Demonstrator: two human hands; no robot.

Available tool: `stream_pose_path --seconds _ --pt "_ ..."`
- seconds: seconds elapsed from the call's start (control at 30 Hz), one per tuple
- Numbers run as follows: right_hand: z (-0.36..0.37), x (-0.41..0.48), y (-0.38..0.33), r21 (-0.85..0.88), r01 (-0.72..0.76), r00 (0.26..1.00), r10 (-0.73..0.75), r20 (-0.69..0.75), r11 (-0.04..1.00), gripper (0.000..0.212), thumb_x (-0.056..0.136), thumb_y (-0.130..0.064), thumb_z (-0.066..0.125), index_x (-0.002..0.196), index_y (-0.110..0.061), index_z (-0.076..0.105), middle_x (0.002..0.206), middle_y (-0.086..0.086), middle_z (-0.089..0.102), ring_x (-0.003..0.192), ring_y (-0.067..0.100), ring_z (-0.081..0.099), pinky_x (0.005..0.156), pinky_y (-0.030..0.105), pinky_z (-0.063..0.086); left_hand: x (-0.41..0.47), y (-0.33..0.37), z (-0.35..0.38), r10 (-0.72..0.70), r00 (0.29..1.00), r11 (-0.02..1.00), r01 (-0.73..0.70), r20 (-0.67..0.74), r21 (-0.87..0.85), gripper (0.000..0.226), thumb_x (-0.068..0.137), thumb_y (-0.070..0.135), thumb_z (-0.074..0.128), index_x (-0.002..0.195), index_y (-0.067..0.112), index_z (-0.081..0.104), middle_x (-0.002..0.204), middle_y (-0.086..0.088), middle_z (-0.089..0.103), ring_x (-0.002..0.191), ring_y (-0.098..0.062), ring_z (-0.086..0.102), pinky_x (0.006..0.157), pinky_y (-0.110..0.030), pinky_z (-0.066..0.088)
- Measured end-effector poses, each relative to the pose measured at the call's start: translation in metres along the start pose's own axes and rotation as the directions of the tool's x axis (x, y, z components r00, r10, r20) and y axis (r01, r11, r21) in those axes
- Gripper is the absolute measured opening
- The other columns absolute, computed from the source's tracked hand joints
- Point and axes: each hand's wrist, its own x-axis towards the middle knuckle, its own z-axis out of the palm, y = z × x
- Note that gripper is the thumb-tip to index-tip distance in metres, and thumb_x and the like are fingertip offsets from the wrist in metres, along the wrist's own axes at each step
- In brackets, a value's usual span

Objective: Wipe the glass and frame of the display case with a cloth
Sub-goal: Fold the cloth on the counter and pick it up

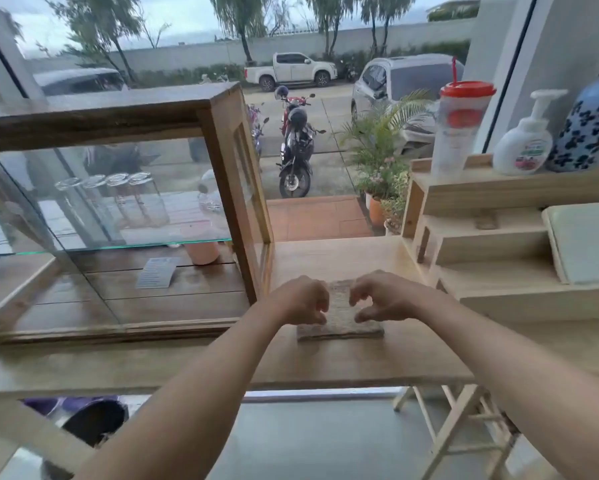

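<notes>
A folded grey-brown cloth (339, 318) lies flat on the wooden counter (360, 358), just right of the display case. My left hand (300, 301) and my right hand (383, 296) rest on the cloth from either side, fingers curled onto its top. Whether the fingers pinch it cannot be told. The display case (222, 161) is a wooden frame with glass panes, standing at the left. Its front glass (118, 209) shows a glass shelf with several upturned glasses, a pink cup and a card inside.
A stepped wooden shelf unit (481, 199) stands at the right with a red-lidded tumbler (459, 129), a white pump bottle (525, 143) and a blue patterned bottle (589, 129). A pale cushion-like board (589, 244) leans on it. A large window lies behind the counter.
</notes>
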Motion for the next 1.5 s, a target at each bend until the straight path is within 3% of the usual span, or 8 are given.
stream_pose_path --seconds 0.3,0.57,0.73,0.87,1.0,1.13,1.27,1.5 --pt "0.022 0.007 0.003 -0.044 0.080 0.996 -0.078 0.034 0.996 0.016 0.064 -0.033 0.074 0.077 -0.027 0.066 0.090 -0.013 0.053 0.089 0.009 0.050 0.082 0.028 0.047 -0.001 -0.019 0.021 0.050 0.998 0.998 -0.051 0.026 0.038 0.031 0.075 0.029 0.084 0.102 0.020 0.072 0.104 0.006 0.058 0.094 -0.013 0.055 0.080 -0.031 0.051" --pt "0.036 -0.001 0.007 -0.071 0.151 0.987 -0.154 -0.042 0.986 0.010 0.073 -0.025 0.057 0.068 -0.017 0.061 0.082 -0.004 0.056 0.077 0.017 0.052 0.071 0.030 0.045 -0.011 -0.014 0.041 0.043 0.987 0.998 -0.036 -0.158 0.049 0.018 0.081 0.008 0.055 0.089 0.016 0.070 0.089 -0.001 0.065 0.087 -0.023 0.059 0.069 -0.033 0.046" --pt "0.021 -0.008 0.013 0.284 -0.030 0.998 0.044 -0.043 0.958 0.011 0.077 -0.028 0.054 0.071 -0.020 0.058 0.072 -0.001 0.061 0.070 0.020 0.057 0.066 0.040 0.049 -0.013 -0.013 0.033 -0.148 0.971 0.941 0.079 -0.190 -0.330 0.009 0.093 0.014 0.056 0.096 0.021 0.062 0.077 0.005 0.058 0.069 -0.012 0.053 0.058 -0.024 0.039" --pt "0.011 -0.007 0.019 0.480 -0.075 0.995 0.100 -0.025 0.874 0.019 0.076 -0.037 0.073 0.087 -0.024 0.065 0.080 -0.001 0.067 0.071 0.011 0.060 0.070 0.031 0.051 -0.001 -0.015 0.033 -0.300 0.919 0.893 0.175 -0.257 -0.415 0.007 0.098 0.020 0.059 0.099 0.020 0.066 0.094 0.002 0.062 0.089 -0.015 0.056 0.074 -0.025 0.042" --pt "0.014 0.005 0.021 0.535 -0.097 0.980 0.174 -0.095 0.839 0.007 0.079 -0.026 0.073 0.081 -0.021 0.068 0.076 -0.002 0.066 0.071 0.012 0.058 0.066 0.031 0.049 0.010 -0.015 0.038 -0.386 0.866 0.866 0.221 -0.318 -0.449 0.011 0.098 0.019 0.059 0.094 0.018 0.070 0.092 0.002 0.065 0.088 -0.015 0.059 0.074 -0.026 0.043" --pt "0.013 0.012 0.021 0.485 -0.121 0.987 0.155 -0.031 0.866 0.033 0.067 -0.037 0.081 0.093 -0.021 0.068 0.084 -0.005 0.063 0.077 0.010 0.057 0.067 0.022 0.046 0.017 -0.018 0.041 -0.428 0.848 0.845 0.252 -0.314 -0.472 0.011 0.097 0.020 0.060 0.091 0.019 0.070 0.090 0.001 0.066 0.086 -0.016 0.059 0.073 -0.027 0.042" --pt "0.015 0.024 0.029 0.491 -0.138 0.973 0.211 -0.096 0.860 0.005 0.078 -0.020 0.073 0.081 -0.021 0.070 0.080 -0.003 0.069 0.078 0.014 0.063 0.069 0.027 0.050 0.023 -0.020 0.042 -0.440 0.849 0.835 0.268 -0.292 -0.481 0.013 0.097 0.019 0.060 0.087 0.020 0.067 0.090 -0.001 0.067 0.086 -0.017 0.061 0.071 -0.027 0.042" --pt "0.023 0.043 0.036 0.384 -0.257 0.938 0.325 -0.121 0.887 0.007 0.081 -0.023 0.072 0.083 -0.018 0.067 0.079 -0.004 0.063 0.078 0.017 0.062 0.066 0.028 0.050 0.029 -0.017 0.044 -0.478 0.809 0.853 0.336 -0.342 -0.399 0.015 0.099 0.024 0.058 0.092 0.014 0.066 0.091 -0.007 0.068 0.086 -0.026 0.062 0.071 -0.035 0.049"
